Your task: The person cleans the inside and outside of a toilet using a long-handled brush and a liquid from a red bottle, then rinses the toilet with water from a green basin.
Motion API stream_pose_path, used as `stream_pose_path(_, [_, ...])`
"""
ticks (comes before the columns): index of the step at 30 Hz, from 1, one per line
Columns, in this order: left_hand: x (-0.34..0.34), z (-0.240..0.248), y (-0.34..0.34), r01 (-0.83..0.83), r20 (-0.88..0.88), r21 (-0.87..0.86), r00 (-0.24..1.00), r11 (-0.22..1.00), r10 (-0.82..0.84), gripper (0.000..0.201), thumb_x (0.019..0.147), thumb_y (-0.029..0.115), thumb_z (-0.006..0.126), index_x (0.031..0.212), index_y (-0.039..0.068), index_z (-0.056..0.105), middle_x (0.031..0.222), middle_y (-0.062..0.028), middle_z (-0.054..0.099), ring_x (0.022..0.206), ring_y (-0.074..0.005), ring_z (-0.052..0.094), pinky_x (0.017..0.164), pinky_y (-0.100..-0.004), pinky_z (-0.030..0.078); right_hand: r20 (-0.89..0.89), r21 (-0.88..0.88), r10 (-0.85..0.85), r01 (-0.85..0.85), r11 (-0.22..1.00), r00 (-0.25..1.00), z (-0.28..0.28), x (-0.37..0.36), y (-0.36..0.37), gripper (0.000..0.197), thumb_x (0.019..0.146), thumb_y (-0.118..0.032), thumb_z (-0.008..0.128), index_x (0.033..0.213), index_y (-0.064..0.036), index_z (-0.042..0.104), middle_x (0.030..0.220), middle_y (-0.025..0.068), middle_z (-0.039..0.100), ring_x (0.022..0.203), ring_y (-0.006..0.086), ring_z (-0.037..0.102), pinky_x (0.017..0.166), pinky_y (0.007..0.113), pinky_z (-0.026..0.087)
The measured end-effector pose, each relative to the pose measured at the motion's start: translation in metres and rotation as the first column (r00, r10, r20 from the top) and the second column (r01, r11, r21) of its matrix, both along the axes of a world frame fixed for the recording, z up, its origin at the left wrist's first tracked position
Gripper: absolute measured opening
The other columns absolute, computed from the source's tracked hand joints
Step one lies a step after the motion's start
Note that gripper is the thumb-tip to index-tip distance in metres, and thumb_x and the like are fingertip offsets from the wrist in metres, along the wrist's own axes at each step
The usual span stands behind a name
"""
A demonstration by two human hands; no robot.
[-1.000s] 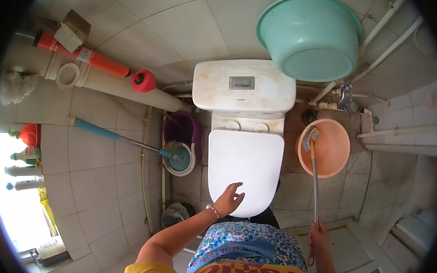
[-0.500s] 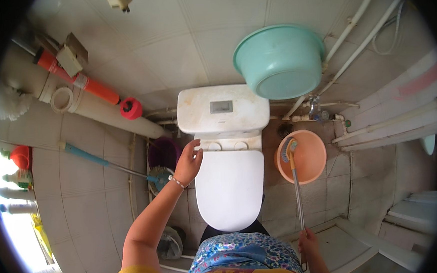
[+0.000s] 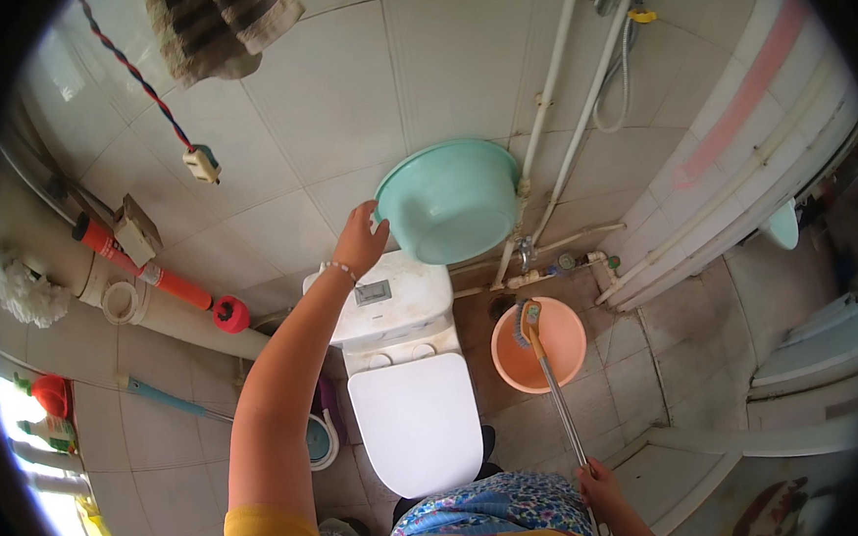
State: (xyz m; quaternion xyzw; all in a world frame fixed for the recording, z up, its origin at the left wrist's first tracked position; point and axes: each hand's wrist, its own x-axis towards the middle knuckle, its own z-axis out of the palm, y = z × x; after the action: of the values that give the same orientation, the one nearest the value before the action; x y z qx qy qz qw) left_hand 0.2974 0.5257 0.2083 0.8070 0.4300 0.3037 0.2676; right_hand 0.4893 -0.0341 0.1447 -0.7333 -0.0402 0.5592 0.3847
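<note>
My left hand (image 3: 360, 241) is raised over the left of the toilet tank, its fingertips at the left rim of a mint-green plastic basin (image 3: 460, 212). Its fingers look parted, and no firm hold on the rim shows. The basin leans tilted against the wall, partly over the tank (image 3: 402, 307). At the lower right, my right hand (image 3: 600, 486) is closed around the metal handle of a long scrubbing brush (image 3: 561, 402). The orange brush head with blue bristles lies over a peach-coloured plastic basin (image 3: 569, 348) on the floor.
The white toilet lid (image 3: 416, 431) is down in front of me. Wall pipes (image 3: 549, 113) and a tap (image 3: 525, 252) stand right of the green basin. A plug on a cord (image 3: 203, 165) and a striped towel (image 3: 223, 30) hang above. A blue-handled mop (image 3: 167, 399) leans at left.
My left hand has gone up from beside the toilet lid to the green basin's rim. The view has shifted up and right. My right hand still grips the brush.
</note>
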Motion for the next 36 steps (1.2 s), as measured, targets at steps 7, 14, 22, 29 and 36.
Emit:
stream_pose_path(7, [0.037, 0.015, -0.004, 0.096, 0.014, 0.063, 0.995, 0.993, -0.097, 0.044, 0.083, 0.019, 0.059, 0.121, 0.003, 0.045, 0.113, -0.0244, 0.051, 0.095, -0.0358, 0.056, 0.083, -0.0398, 0.047, 0.085, 0.050, -0.036, 0.032, 0.998, 0.996, 0.014, 0.017, -0.011, 0.011, 0.088, -0.017, 0.054, 0.091, -0.0068, 0.051, 0.056, 0.0000, 0.044, 0.042, 0.0091, 0.042, 0.038, 0.025, 0.035])
stream_pose_path(14, [0.027, 0.140, -0.047, 0.242, -0.079, 0.207, 0.970, 0.948, -0.230, 0.040, 0.084, 0.016, 0.056, 0.120, 0.003, 0.045, 0.114, -0.0221, 0.051, 0.106, -0.0390, 0.050, 0.091, -0.0407, 0.043, 0.288, -0.072, 0.151, -0.136, 0.988, 0.946, -0.001, 0.044, -0.021, 0.043, 0.088, -0.037, 0.049, 0.120, -0.0079, 0.051, 0.056, 0.0002, 0.046, 0.048, 0.0104, 0.039, 0.040, 0.029, 0.032])
stream_pose_path(22, [0.031, 0.276, -0.078, 0.327, -0.229, 0.416, 0.941, 0.849, -0.250, 0.039, 0.084, 0.015, 0.056, 0.119, 0.001, 0.046, 0.118, -0.0188, 0.051, 0.107, -0.0350, 0.051, 0.090, -0.0394, 0.044, 0.429, 0.146, 0.122, -0.202, 0.968, 0.895, -0.048, 0.080, -0.003, 0.025, 0.090, -0.030, 0.048, 0.098, -0.0085, 0.059, 0.054, -0.0005, 0.042, 0.047, 0.0096, 0.038, 0.041, 0.028, 0.033])
stream_pose_path(29, [0.077, 0.328, -0.076, 0.415, -0.378, 0.569, 0.899, 0.710, -0.223, 0.039, 0.085, 0.017, 0.054, 0.119, 0.000, 0.045, 0.120, -0.0177, 0.049, 0.108, -0.0343, 0.050, 0.091, -0.0389, 0.044, 0.354, 0.108, 0.109, -0.157, 0.982, 0.929, -0.020, 0.081, 0.012, 0.022, 0.090, -0.029, 0.046, 0.095, -0.0102, 0.058, 0.053, -0.0030, 0.040, 0.043, 0.0081, 0.035, 0.038, 0.027, 0.030])
stream_pose_path(36, [0.163, 0.354, -0.036, 0.413, -0.374, 0.563, 0.900, 0.716, -0.224, 0.042, 0.084, 0.016, 0.052, 0.121, -0.002, 0.044, 0.123, -0.0207, 0.047, 0.111, -0.0364, 0.048, 0.095, -0.0404, 0.041, 0.332, 0.135, 0.051, -0.101, 0.986, 0.942, 0.000, 0.084, 0.007, 0.021, 0.090, -0.028, 0.046, 0.097, -0.0116, 0.058, 0.053, -0.0037, 0.039, 0.043, 0.0076, 0.034, 0.037, 0.026, 0.029])
